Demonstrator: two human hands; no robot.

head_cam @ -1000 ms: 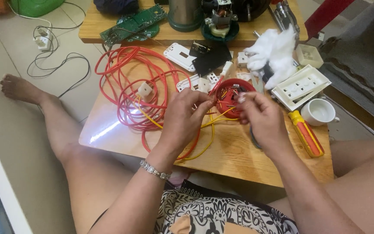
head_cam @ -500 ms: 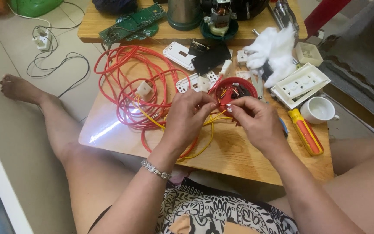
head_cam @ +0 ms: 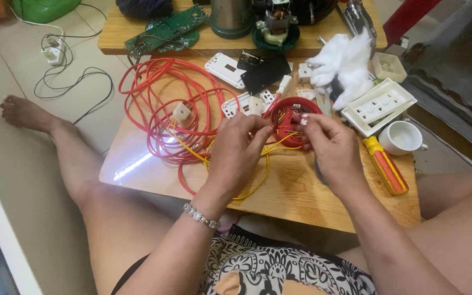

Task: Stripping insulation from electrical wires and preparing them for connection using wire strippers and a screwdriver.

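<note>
Both hands are meeting over a round red plastic case (head_cam: 289, 121) that is lying near the middle of a low wooden table (head_cam: 323, 202), its open face turned up toward the camera; being round, it is showing no long axis. The left hand (head_cam: 240, 150) is curling its fingers together beside the case's left rim, though what they are pinching is hidden. The right hand (head_cam: 328, 143) is bending over the case, fingertips (head_cam: 304, 119) pressed together on something small inside that is too tiny to make out. Thin yellow wires (head_cam: 258, 169) are running out from under the hands toward the near edge. One loose coil of smooth red cable (head_cam: 162, 109) is lying to the left. One orange-and-yellow screwdriver (head_cam: 386, 165) is pointing away from the person, beside one white cup (head_cam: 402, 137) and one white three-socket plate (head_cam: 378, 106).
</note>
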